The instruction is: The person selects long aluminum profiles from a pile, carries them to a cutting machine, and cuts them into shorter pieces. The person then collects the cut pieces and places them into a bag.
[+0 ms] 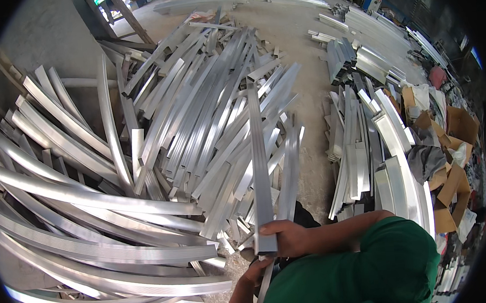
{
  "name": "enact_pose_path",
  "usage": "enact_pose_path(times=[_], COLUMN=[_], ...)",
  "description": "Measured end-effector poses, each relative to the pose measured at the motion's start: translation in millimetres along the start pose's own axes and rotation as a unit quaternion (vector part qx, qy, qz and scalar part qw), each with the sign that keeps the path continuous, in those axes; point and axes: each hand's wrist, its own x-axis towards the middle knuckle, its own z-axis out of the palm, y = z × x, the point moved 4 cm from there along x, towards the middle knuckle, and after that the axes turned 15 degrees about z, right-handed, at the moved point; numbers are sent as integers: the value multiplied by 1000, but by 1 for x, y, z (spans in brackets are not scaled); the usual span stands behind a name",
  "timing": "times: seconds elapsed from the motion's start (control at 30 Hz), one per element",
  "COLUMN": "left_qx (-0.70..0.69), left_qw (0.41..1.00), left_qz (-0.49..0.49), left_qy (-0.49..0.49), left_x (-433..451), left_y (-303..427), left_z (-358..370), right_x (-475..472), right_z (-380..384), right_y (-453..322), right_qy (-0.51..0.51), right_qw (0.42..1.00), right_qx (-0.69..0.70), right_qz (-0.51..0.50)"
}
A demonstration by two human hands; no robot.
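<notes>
My right hand [289, 237] grips a long, straight aluminium profile [260, 163] near its close end. Thumb and palm wrap its side, and a dark end face points towards me. From there the profile runs away over the scrap pile. Just below that end is my left hand [258, 272], fingers curled at the top of a narrower light metal strip [265, 281]. This strip slants down beside my green shirt, which hides part of it. A heap of straight aluminium profiles [206, 116] lies ahead on the concrete floor.
Curved aluminium profiles [106, 254] are stacked on my left, their ends reaching close to my hands. On the right lie more profiles [355, 160] and opened cardboard boxes [451, 192]. A concrete floor strip [315, 155] runs between the piles. A wooden post [132, 17] leans at the back left.
</notes>
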Motion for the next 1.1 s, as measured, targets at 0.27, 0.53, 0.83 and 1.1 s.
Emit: enact_pose_path(times=[0.27,0.53,0.83,1.1], left_qx=[36,58,23,84], left_qw=[997,995,998,994], left_qz=[-39,-29,-47,-53], left_qy=[48,82,21,45], left_x=[-6,-75,-91,-151], left_y=[-2,9,0,35], left_z=[-17,7,-46,-27], right_x=[26,51,22,-9], right_z=[-65,64,227,303], right_y=[-105,-131,6,96], right_qy=[-35,-56,-297,-342], right_qw=[976,966,925,923], right_qx=[72,120,130,64], right_qz=[-200,-225,-199,-164])
